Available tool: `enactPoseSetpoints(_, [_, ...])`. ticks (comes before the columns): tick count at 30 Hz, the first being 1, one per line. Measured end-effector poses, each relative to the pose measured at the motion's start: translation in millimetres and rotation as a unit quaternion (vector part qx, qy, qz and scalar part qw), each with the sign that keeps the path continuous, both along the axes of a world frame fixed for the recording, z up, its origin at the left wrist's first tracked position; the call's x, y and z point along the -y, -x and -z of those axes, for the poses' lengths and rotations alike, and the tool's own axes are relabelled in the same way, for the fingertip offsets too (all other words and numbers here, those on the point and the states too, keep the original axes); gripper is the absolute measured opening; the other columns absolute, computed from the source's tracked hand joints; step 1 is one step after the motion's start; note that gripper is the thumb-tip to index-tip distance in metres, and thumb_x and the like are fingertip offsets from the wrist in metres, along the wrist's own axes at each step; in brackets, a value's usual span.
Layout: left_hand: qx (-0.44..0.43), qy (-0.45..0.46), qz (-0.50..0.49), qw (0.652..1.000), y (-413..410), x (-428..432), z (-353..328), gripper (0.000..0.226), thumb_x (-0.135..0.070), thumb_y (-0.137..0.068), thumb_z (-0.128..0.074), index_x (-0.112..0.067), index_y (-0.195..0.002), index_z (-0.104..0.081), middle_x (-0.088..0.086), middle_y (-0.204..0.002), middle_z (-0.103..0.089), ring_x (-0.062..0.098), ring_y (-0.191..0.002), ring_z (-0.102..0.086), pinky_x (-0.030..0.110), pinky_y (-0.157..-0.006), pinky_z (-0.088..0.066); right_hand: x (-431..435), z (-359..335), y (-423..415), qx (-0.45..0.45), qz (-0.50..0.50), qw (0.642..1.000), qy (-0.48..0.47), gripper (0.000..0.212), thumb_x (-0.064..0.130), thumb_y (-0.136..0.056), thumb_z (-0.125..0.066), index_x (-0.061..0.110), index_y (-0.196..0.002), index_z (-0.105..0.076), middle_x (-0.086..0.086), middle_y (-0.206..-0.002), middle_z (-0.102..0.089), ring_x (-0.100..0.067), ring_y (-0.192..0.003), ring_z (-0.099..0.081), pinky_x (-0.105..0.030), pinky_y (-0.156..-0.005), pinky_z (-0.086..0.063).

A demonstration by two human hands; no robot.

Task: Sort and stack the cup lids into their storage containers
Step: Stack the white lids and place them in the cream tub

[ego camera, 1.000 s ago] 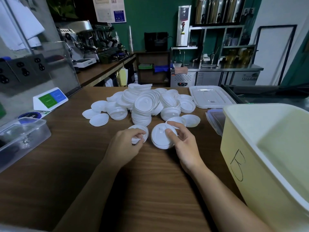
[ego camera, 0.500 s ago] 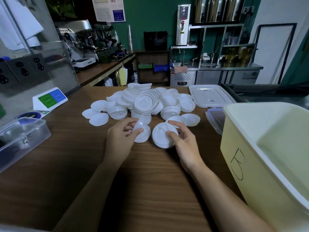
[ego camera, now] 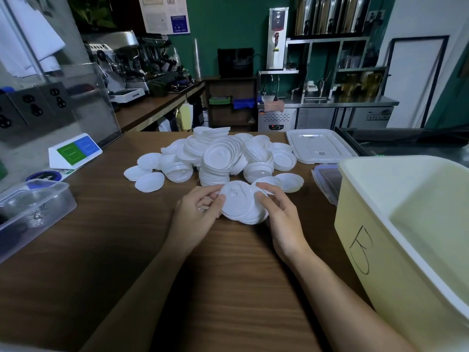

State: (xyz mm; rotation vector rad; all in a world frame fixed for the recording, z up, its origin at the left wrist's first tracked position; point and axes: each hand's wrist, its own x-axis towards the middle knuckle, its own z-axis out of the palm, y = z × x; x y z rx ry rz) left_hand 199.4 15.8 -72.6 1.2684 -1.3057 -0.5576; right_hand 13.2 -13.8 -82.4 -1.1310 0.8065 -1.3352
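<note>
The fingers (ego camera: 221, 198) of the left hand (ego camera: 199, 214) are curled round the left edge of a small stack of lids (ego camera: 239, 204). The fingers (ego camera: 261, 199) of the right hand (ego camera: 284, 219) are curled round the right edge of the same stack, and the thumb presses on the top lid. Both hands hold the stack between them, near the middle of the table (ego camera: 121, 240). The stack is tipped a little toward the person. I cannot tell if its bottom touches the table.

Just behind the stack, farther away, is a big pile of lids (ego camera: 223, 156). They are white and round, and they lean on each other every which way. To the left of the pile a few loose lids (ego camera: 149, 181) lie flat on the wood. One more single lid (ego camera: 291, 181) lies just to the right of the right hand.

On the near right stands a big yellow bin (ego camera: 360, 224) with an open top. It has a black mark drawn on its side. Between the bin and the pile sits a small shut box (ego camera: 327, 179). Farther off on the right lies a flat clear cover (ego camera: 319, 146).

On the left side is a clear box (ego camera: 35, 207). Behind it is a white card (ego camera: 74, 151) with a green square and a blue square.
</note>
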Motion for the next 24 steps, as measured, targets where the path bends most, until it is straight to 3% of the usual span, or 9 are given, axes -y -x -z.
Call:
enactPoseSetpoints(2, [-0.002, -0.012, 0.004, 1.000, 3.3, -1.0, -0.3, 0.020, -0.015, -0.092, -0.077, -0.028, -0.107, -0.078, -0.003, -0.089, -0.072, 0.016, -0.077, -0.071, 0.028, -0.073, -0.060, -1.5, -0.5, -0.3, -0.006, -0.005, 1.000, 0.003, 0.015, 0.025, -0.096, -0.073, 0.030, -0.111, -0.077, 0.003, -0.114, -0.076, -0.016, -0.117, -0.068, -0.030, -0.101, -0.051])
enactPoseSetpoints(4, [-0.011, -0.021, 0.028, 0.999, 6.6, -2.5, -0.5, 0.020, -0.014, -0.090, -0.079, -0.025, -0.106, -0.078, -0.001, -0.083, -0.071, 0.014, -0.072, -0.068, 0.029, -0.068, -0.060, -3.4, -1.0, 0.1, -0.027, -0.005, 0.999, 0.019, 0.017, 0.023, -0.096, -0.075, 0.028, -0.112, -0.075, 0.001, -0.116, -0.075, -0.015, -0.115, -0.068, -0.025, -0.097, -0.051])
enactPoseSetpoints(6, [-0.005, -0.023, 0.027, 0.999, 8.2, -2.0, 0.2, 0.020, -0.014, -0.089, -0.080, -0.027, -0.103, -0.079, 0.002, -0.083, -0.071, 0.015, -0.070, -0.066, 0.031, -0.071, -0.060, -3.8, -0.2, 1.1, -0.041, -0.007, 0.999, 0.034, 0.023, 0.019, -0.095, -0.076, 0.026, -0.116, -0.073, -0.001, -0.118, -0.074, -0.013, -0.113, -0.068, -0.023, -0.093, -0.052])
enactPoseSetpoints(10, [0.008, -0.008, 0.029, 1.000, 10.5, -5.2, -3.2, 0.016, -0.012, -0.088, -0.080, -0.021, -0.101, -0.078, -0.006, -0.092, -0.074, 0.010, -0.084, -0.071, 0.017, -0.074, -0.056, -2.6, 0.4, 1.6, -0.038, -0.007, 0.998, 0.040, 0.026, 0.010, -0.095, -0.074, 0.022, -0.119, -0.073, -0.001, -0.112, -0.075, -0.010, -0.104, -0.069, -0.019, -0.085, -0.052])
enactPoseSetpoints(12, [0.006, -0.019, 0.057, 0.998, 10.5, -7.7, -6.5, 0.019, -0.013, -0.089, -0.079, -0.021, -0.106, -0.075, -0.008, -0.101, -0.076, 0.008, -0.094, -0.073, 0.017, -0.080, -0.056, -1.7, 0.8, 1.3, -0.019, -0.014, 0.999, 0.033, 0.025, 0.012, -0.095, -0.075, 0.022, -0.118, -0.074, -0.001, -0.109, -0.076, -0.014, -0.104, -0.070, -0.023, -0.086, -0.053])
enactPoseSetpoints(16, [0.012, -0.052, 0.100, 0.994, 8.0, -8.5, -6.4, 0.033, -0.022, -0.089, -0.082, -0.031, -0.117, -0.069, -0.007, -0.116, -0.073, 0.013, -0.102, -0.074, 0.025, -0.085, -0.060, 0.3, 2.4, 1.8, 0.019, -0.028, 0.999, 0.008, 0.035, 0.027, -0.085, -0.077, 0.024, -0.119, -0.074, -0.011, -0.117, -0.075, -0.033, -0.118, -0.069, -0.047, -0.104, -0.054])
enactPoseSetpoints(19, [-0.014, -0.062, 0.132, 0.989, 7.6, -7.9, -6.4, 0.040, -0.019, -0.089, -0.081, -0.032, -0.124, -0.067, -0.006, -0.121, -0.071, 0.020, -0.099, -0.075, 0.034, -0.084, -0.062, 0.9, 2.9, 1.6, 0.017, -0.036, 0.999, 0.006, 0.034, 0.031, -0.084, -0.077, 0.029, -0.118, -0.075, -0.012, -0.120, -0.074, -0.035, -0.120, -0.067, -0.055, -0.109, -0.051])
enactPoseSetpoints(21, [-0.012, -0.056, 0.130, 0.990, 6.2, -7.3, -7.3, 0.043, -0.015, -0.088, -0.082, -0.029, -0.126, -0.067, -0.005, -0.122, -0.072, 0.017, -0.096, -0.074, 0.028, -0.085, -0.060, -0.3, 2.6, 1.0, -0.001, -0.037, 0.999, 0.013, 0.034, 0.036, -0.083, -0.078, 0.034, -0.117, -0.075, -0.008, -0.119, -0.075, -0.032, -0.120, -0.068, -0.055, -0.109, -0.051])
enactPoseSetpoints(24, [-0.030, -0.057, 0.132, 0.989, 5.6, -8.1, -8.6, 0.045, -0.009, -0.087, -0.082, -0.026, -0.127, -0.068, -0.004, -0.121, -0.072, 0.016, -0.087, -0.075, 0.022, -0.080, -0.056, -2.8, 2.0, 0.2, -0.031, -0.031, 0.998, 0.035, 0.033, 0.033, -0.087, -0.077, 0.035, -0.119, -0.073, -0.002, -0.115, -0.076, -0.023, -0.114, -0.070, -0.045, -0.101, -0.055])
